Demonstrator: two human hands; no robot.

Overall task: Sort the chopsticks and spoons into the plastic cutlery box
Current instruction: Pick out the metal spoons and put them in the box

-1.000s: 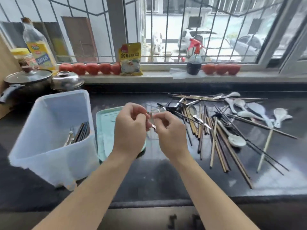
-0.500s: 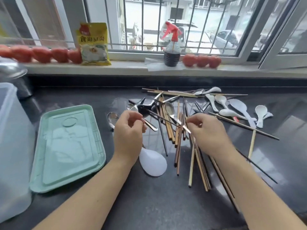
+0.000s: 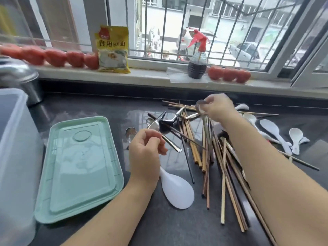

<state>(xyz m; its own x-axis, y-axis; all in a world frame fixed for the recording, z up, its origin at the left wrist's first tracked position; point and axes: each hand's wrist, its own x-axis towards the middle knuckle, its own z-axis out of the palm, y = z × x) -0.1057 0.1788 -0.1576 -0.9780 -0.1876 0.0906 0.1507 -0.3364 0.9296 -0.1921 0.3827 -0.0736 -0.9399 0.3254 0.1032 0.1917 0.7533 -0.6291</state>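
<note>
On a dark counter [image 3: 110, 228] below a barred window, the left hand [image 3: 144, 155] pinches a metal spoon [image 3: 160, 133] by its handle. The right hand [image 3: 219, 108], at the far side of a loose pile of chopsticks [image 3: 223, 174], has its grip closed on a second spoon [image 3: 200, 107], bowl up. The plastic cutlery box [image 3: 12, 148] stands at the far left, beyond its green lid [image 3: 79, 167]. To do this well, I judge both spoons should be lifted clear of the crossed chopsticks before carrying them left.
</note>
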